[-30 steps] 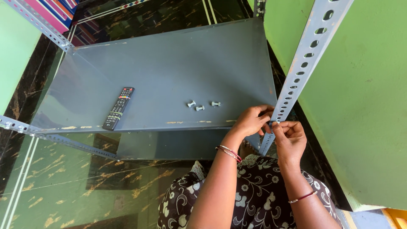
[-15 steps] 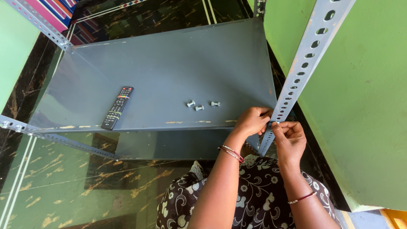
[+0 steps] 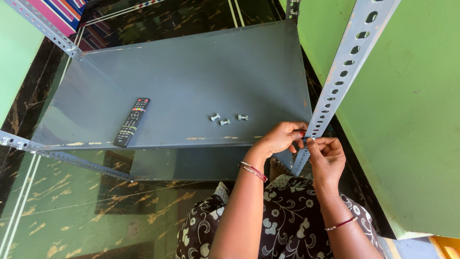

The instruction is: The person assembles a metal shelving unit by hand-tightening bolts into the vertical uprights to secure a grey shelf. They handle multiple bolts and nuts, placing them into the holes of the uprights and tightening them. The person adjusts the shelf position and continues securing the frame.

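L hand point(image 3: 280, 136) shifted slightly; w/ R hand point(image 3: 327, 156) pinched together on perforated steel upright point(image 3: 335, 79).

Green walls point(image 3: 412, 124) flank a glossy dark marbled floor point(image 3: 158, 19), with what looks like striped cloth point(image 3: 60, 12) at top left.

No packages, labels, signs or screens.

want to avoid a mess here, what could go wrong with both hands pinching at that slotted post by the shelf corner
Whatever small piece the left hand and right hand pinch at the slotted post could slip and drop to the floor; it is too small to make out. The three loose bolts and the remote lie unsecured on the grey shelf, so a jolt might send them off its front edge.
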